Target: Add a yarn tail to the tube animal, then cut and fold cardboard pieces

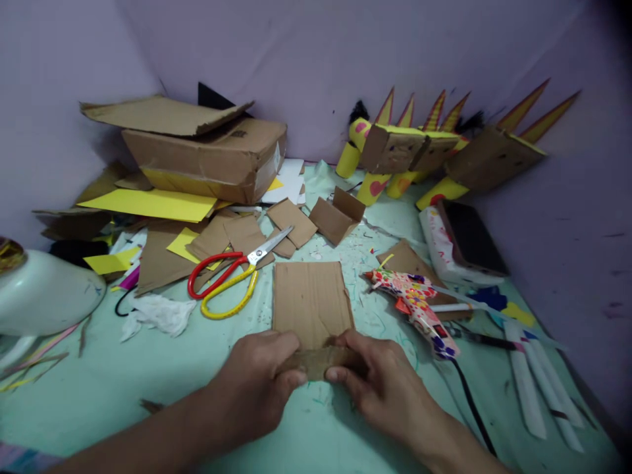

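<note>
A rectangular piece of cardboard (311, 296) lies in front of me, its near edge bent up into a narrow flap. My left hand (261, 375) pinches the left end of that flap between thumb and fingers. At the flap's right end, my right hand (380, 375) grips it the same way. Scissors (251, 260) with one red and one yellow handle rest to the upper left, blades partly apart. Right of the cardboard lies a glue gun (415, 299) in flowered wrapping, its black cord running toward the near edge.
A large cardboard box (207, 155) stands at the back left above yellow sheets (153, 204). Cardboard scraps (291, 220) lie behind the piece. Yellow spotted figures with spikes (409, 148) line the back right. A phone (471, 237) tops a white pack; white strips (528, 382) lie at right.
</note>
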{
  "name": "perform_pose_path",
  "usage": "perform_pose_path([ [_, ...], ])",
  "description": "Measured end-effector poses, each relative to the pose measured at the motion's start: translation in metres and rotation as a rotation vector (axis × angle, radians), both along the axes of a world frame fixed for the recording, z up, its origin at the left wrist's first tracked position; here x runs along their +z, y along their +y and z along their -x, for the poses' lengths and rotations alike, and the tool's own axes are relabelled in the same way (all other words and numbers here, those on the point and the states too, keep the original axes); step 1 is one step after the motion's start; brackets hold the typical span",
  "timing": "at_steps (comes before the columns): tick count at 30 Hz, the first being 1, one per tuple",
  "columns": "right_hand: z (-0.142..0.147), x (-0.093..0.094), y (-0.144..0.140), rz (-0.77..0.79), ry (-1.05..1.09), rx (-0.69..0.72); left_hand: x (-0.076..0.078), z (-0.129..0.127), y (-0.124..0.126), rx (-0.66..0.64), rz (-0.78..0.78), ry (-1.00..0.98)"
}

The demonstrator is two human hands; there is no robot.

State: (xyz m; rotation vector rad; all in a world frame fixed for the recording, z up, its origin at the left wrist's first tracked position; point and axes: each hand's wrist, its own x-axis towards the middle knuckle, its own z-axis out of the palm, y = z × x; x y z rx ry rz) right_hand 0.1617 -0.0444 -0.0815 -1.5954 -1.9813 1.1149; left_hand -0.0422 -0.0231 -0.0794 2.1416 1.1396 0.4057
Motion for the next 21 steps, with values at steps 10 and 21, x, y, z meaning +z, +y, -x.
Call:
perform_pose_path([
  [10, -0.029, 0.025, 0.005, -0.498, -0.062, 0.574, 0.041, 0.001, 0.082, 0.133, 0.045, 0.103],
  [21, -0.001, 0.041, -0.022, -0.916, -0.261, 0.116, 0.032, 0.009, -0.018, 0.767, 1.077, -0.928],
])
